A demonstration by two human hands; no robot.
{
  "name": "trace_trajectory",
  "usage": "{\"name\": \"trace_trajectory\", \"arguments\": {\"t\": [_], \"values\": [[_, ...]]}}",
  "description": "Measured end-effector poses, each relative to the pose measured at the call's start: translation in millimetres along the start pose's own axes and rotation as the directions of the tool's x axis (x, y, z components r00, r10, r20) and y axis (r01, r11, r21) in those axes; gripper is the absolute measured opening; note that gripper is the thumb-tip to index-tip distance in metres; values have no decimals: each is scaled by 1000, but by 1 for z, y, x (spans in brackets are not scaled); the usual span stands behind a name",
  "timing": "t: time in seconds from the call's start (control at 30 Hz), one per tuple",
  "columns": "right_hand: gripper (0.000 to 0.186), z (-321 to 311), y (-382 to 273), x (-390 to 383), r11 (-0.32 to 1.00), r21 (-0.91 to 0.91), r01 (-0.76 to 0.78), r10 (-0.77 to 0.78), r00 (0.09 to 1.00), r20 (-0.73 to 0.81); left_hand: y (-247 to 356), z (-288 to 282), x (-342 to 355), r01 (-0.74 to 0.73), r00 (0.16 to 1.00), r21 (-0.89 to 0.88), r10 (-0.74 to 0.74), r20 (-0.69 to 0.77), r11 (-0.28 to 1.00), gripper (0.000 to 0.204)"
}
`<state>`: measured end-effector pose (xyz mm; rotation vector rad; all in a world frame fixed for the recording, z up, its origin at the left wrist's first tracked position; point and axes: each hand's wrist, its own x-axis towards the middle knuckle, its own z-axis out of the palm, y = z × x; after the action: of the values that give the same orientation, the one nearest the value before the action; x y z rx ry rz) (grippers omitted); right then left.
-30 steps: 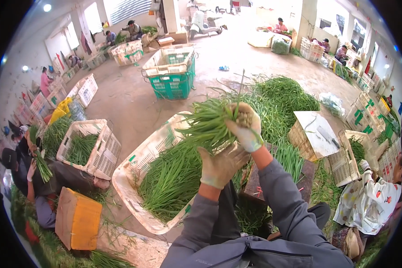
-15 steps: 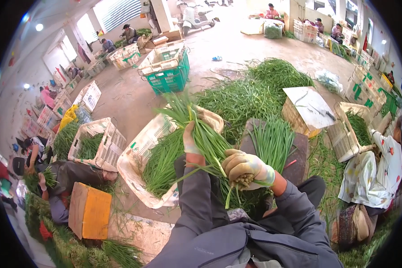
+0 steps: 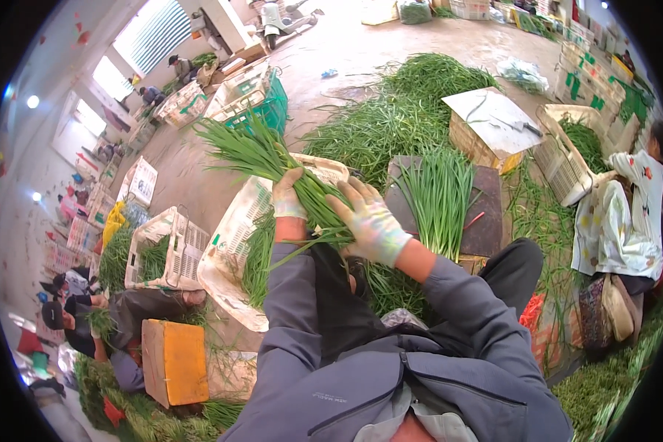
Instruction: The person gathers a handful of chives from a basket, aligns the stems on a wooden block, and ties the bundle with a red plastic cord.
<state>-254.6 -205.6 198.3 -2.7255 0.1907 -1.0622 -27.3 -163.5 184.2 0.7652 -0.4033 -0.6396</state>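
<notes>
- Two gloved hands are busy with one thick bunch of long, slim green leafy stalks (image 3: 309,193), held up in front of the person, over the near right part of a white slatted plastic crate (image 3: 232,234).
- Left hand (image 3: 289,196), in a pale, stained work glove, is wrapped round the bunch about midway, so that's the one carrying the weight, I'd say.
- Right hand (image 3: 374,225), in a similar glove with bluish smudges, has its fingers stretched and a bit apart, lying against the near right end of the bunch. Can't tell if its thumb is tucked underneath.
- Bunch sits slanted: leafy tips fan out far left, the other end is by the right palm and partly hidden. A few stray blades poke out on the near side.
- My read on the step: squaring up or tidying a gathered handful, with one hand gripping and the other patting or combing.
- Next move, imo, calls for the left hand keeping a firm but not crushing hold, and the right getting those loose blades lined up with the rest.
- To the right there's a neat bundle of straight green stalks (image 3: 438,199) on a dark, flat rectangular board (image 3: 488,193), with a big loose heap of green stalks (image 3: 390,125) beyond on the floor.
</notes>
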Motion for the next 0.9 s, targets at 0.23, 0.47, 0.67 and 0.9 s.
{"name": "trace_trajectory", "arguments": {"t": [0.23, 0.47, 0.67, 0.9], "values": [[16, 26, 42, -67, 976, 173, 129, -160, 971, 179, 2, -7, 18, 59, 956, 131, -19, -292, 990, 12], [84, 24, 51, -140, 919, 117, -377, 73, 453, 888, 23, -38, 34, -55, 930, 27, 61, -362, 998, 13], [92, 53, 53, -82, 357, 690, -630, 451, 763, 464, 22, -16, 19, -154, 951, -87, 124, -282, 984, 15], [63, 55, 21, -38, -427, 857, -290, 555, 664, 501, 0, 10, -28, -282, 942, -159, 242, -232, 946, 18]]}}
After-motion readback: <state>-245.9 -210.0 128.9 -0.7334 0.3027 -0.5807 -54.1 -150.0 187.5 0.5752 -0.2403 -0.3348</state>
